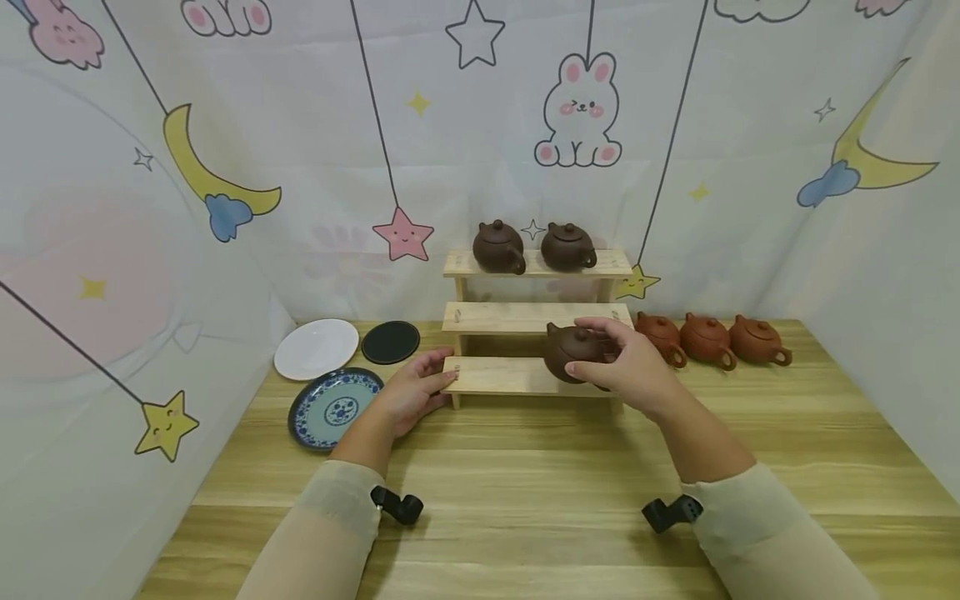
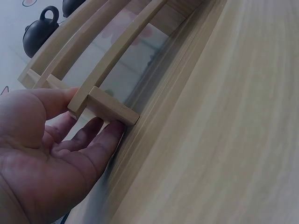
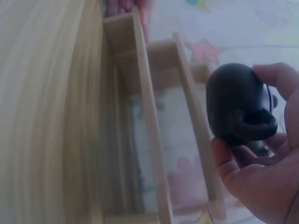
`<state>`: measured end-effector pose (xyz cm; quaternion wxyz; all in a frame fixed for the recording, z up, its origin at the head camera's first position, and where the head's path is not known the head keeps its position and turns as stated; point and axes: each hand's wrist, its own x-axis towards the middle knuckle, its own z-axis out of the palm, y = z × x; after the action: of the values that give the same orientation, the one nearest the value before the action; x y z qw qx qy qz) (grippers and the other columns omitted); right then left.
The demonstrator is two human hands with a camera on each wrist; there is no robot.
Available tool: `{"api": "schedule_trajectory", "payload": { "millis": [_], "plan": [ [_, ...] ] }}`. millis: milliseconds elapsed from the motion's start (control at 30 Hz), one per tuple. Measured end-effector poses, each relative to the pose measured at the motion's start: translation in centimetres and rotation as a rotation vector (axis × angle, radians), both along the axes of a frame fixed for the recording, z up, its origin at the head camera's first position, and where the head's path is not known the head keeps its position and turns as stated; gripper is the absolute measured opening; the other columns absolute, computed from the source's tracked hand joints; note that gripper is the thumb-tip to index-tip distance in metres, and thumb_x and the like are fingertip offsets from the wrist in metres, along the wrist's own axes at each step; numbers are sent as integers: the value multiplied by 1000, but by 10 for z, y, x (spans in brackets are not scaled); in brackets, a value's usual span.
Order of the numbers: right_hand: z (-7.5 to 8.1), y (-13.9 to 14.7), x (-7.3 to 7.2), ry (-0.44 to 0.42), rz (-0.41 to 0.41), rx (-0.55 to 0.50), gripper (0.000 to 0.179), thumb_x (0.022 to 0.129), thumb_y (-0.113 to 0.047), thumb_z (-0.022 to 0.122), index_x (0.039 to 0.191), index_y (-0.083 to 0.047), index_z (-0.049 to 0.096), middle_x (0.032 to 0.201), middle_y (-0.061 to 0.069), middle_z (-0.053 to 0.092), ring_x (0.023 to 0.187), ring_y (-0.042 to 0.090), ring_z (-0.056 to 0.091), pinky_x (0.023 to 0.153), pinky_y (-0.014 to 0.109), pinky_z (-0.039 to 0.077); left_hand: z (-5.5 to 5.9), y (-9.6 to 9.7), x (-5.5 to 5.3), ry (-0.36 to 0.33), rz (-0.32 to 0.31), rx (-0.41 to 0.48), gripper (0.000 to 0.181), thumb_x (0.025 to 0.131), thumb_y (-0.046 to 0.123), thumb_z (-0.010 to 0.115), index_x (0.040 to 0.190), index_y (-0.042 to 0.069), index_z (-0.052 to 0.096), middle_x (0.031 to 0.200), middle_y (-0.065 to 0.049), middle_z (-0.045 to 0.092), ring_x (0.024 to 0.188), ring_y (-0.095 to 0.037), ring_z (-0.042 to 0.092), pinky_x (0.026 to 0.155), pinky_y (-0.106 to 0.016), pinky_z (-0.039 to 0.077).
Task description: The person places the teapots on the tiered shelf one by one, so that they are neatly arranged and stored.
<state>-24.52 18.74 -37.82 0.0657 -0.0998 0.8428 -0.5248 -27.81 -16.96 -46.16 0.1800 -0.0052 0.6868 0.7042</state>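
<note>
In head view, right of centre, the right grip (image 1: 628,365) grasps one dark teapot (image 1: 561,354); two more dark teapots (image 1: 498,249) stand atop the rack (image 1: 525,317), three red teapots (image 1: 705,340) at right. Left wrist view, left: the left grip (image 2: 51,156) clasps the rack's end, probably for steadying. Right wrist view, right: fingers (image 3: 225,162) span the teapot, perhaps keeping it level.

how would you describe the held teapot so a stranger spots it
Find the tiered wooden stand on the table. Toward its right end, the right hand holds a dark brown teapot. Two dark teapots sit on the top shelf and three reddish ones beside the stand, but only this one is held.
</note>
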Motion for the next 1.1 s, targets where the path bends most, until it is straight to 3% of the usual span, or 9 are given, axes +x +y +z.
{"api": "schedule_trajectory", "payload": {
  "millis": [333,700,1100],
  "plan": [
    [17,-63,-31,53,-3,53,73,86,-37,89,152,-26,59,153,8,59,141,32,56,117,54,48,0,0,1,10,-19,12,61,111,12,57,167,12,32,173,-13,35,153,-35,46,125,-55,43],
    [20,-97,-66,80,6,125,77,90,-44,85,159,-31,52,167,6,49,154,33,45,121,57,45,4,1,2,0,-15,10,59,111,13,59,165,13,36,172,-12,38,152,-34,49,125,-54,44],
    [19,-111,-78,81,23,148,77,96,-47,78,163,-30,45,174,5,38,162,33,35,127,58,38,4,0,1,-11,-7,8,58,111,13,58,165,14,37,170,-12,40,150,-33,50,125,-54,44]
  ]
}}
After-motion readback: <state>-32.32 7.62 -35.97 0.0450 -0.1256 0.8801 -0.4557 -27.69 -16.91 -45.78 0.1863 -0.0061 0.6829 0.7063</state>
